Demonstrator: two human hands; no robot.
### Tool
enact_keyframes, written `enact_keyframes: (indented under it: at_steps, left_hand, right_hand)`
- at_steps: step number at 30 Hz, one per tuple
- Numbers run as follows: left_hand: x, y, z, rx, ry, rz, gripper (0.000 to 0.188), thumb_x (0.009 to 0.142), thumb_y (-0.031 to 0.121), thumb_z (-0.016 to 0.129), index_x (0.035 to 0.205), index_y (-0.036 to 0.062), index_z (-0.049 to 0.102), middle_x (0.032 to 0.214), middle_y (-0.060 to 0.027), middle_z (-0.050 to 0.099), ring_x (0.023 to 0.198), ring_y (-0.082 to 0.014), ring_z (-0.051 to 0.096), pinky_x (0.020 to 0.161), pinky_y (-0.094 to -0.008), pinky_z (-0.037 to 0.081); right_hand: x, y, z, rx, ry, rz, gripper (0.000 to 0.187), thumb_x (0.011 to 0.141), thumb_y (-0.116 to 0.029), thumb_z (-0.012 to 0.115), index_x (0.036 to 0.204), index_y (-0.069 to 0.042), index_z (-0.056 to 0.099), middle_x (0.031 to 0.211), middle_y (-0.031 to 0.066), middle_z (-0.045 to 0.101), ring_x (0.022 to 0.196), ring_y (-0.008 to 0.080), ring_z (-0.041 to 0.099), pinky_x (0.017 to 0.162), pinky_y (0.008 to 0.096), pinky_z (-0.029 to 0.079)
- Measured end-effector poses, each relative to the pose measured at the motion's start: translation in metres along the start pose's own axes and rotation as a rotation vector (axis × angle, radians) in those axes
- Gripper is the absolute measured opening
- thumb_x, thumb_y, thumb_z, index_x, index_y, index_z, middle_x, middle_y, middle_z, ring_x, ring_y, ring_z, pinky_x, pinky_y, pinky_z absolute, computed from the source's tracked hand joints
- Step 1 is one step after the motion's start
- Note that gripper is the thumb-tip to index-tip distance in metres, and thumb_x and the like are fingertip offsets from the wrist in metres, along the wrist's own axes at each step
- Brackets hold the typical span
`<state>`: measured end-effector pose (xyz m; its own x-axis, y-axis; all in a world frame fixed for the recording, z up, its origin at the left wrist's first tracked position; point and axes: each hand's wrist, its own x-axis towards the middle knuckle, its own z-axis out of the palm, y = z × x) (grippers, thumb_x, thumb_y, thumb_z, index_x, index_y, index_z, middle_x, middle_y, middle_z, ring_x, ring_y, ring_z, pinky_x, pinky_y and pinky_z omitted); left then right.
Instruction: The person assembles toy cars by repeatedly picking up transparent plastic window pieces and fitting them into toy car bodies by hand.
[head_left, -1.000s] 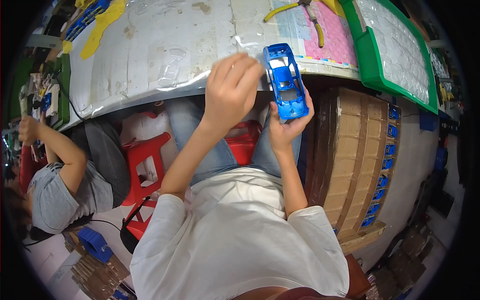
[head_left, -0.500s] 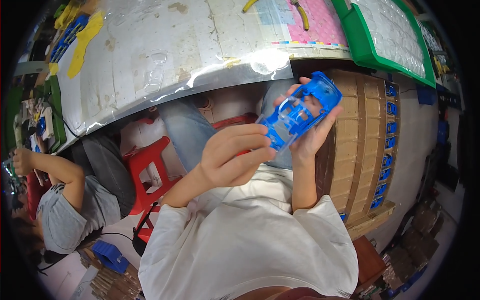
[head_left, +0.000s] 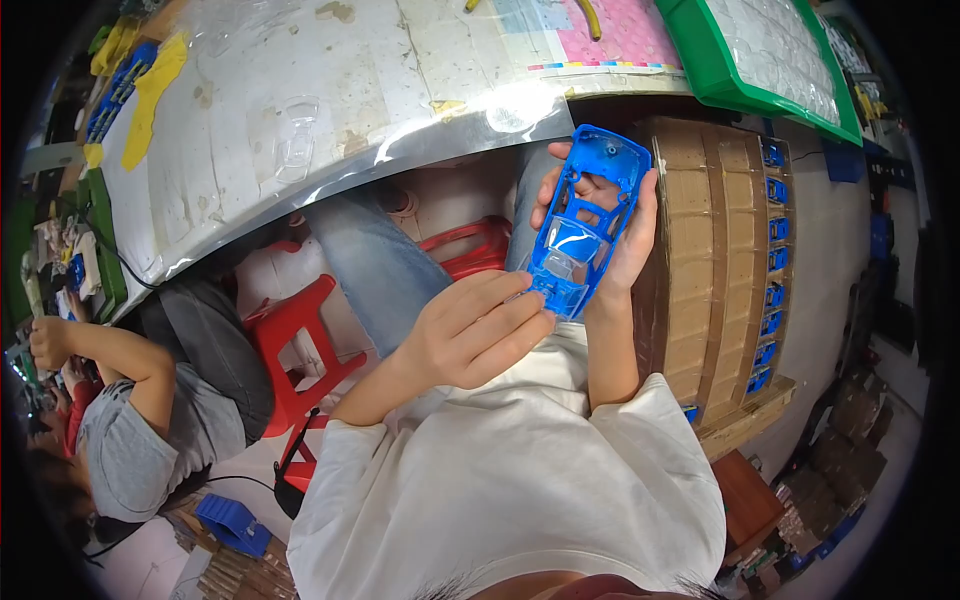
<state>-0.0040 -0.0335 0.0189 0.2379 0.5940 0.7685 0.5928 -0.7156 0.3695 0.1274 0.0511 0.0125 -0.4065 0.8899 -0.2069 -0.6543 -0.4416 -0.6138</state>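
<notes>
A blue plastic toy car body lies underside up in my right hand, whose fingers wrap round its sides. In the cabin opening of the shell sits a clear plastic window piece. My left hand is closed at the near end of the shell, fingertips pinched on the near edge of the window piece. Exactly how those fingertips grip is partly hidden. Another clear plastic piece rests on the worn white table, away from both hands.
A green crate of clear parts stands at the far right. Stacked cardboard trays with blue car bodies stand to my right. Red stools are under the table's edge. A co-worker in a grey shirt sits at the left.
The car body has turned more upright and shifted slightly left in my right hand. My left hand has moved a little right and stays at its near end.
</notes>
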Motion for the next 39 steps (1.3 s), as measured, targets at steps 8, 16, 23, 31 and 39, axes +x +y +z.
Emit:
enact_keyframes:
  at_steps: [8, 16, 23, 31, 39]
  left_hand:
    - [0.000, 0.004, 0.003, 0.001, -0.007, 0.009, 0.023, 0.058, 0.003, 0.069, 0.080, 0.0043, 0.063, 0.079, -0.0068, 0.061, 0.079, -0.0234, 0.059, 0.057, -0.0284, 0.049]
    - [-0.007, 0.004, 0.005, 0.063, 0.041, 0.094, 0.026, 0.058, 0.005, 0.070, 0.083, 0.0055, 0.063, 0.079, -0.0050, 0.059, 0.079, -0.0214, 0.058, 0.059, -0.0272, 0.050]
    - [-0.008, 0.007, 0.011, 0.085, 0.046, 0.137, 0.028, 0.058, 0.006, 0.070, 0.085, 0.0060, 0.063, 0.080, -0.0051, 0.059, 0.078, -0.0200, 0.057, 0.058, -0.0255, 0.049]
    - [-0.004, 0.002, 0.011, 0.062, -0.050, 0.087, 0.023, 0.059, 0.007, 0.070, 0.081, 0.0061, 0.065, 0.077, -0.0054, 0.060, 0.072, -0.0185, 0.058, 0.054, -0.0236, 0.046]
    - [-0.004, 0.002, 0.009, 0.123, -0.013, 0.111, 0.024, 0.058, 0.008, 0.070, 0.081, 0.0060, 0.065, 0.076, -0.0045, 0.059, 0.071, -0.0180, 0.058, 0.054, -0.0236, 0.045]
  right_hand:
    - [-0.001, -0.002, -0.001, -0.039, -0.055, 0.002, 0.080, 0.085, -0.060, 0.020, 0.113, 0.010, 0.042, 0.080, 0.0167, 0.056, 0.061, 0.0219, 0.057, 0.054, 0.0277, 0.047]
    - [-0.003, 0.002, -0.001, -0.046, -0.032, 0.004, 0.073, 0.084, -0.055, 0.022, 0.113, 0.009, 0.043, 0.086, 0.0198, 0.057, 0.062, 0.0236, 0.057, 0.054, 0.0296, 0.048]
    - [-0.002, 0.001, -0.009, -0.003, -0.143, -0.041, 0.059, 0.085, -0.042, 0.023, 0.110, 0.006, 0.045, 0.096, 0.0241, 0.055, 0.065, 0.0251, 0.058, 0.057, 0.0326, 0.050]
    - [-0.008, 0.001, 0.002, -0.030, -0.008, -0.012, 0.056, 0.091, -0.040, 0.021, 0.118, 0.004, 0.041, 0.105, 0.0232, 0.052, 0.071, 0.0255, 0.057, 0.060, 0.0291, 0.048]
    - [-0.008, 0.000, 0.002, -0.062, -0.026, 0.001, 0.056, 0.091, -0.041, 0.021, 0.120, 0.004, 0.039, 0.108, 0.0235, 0.051, 0.072, 0.0251, 0.057, 0.061, 0.0303, 0.049]
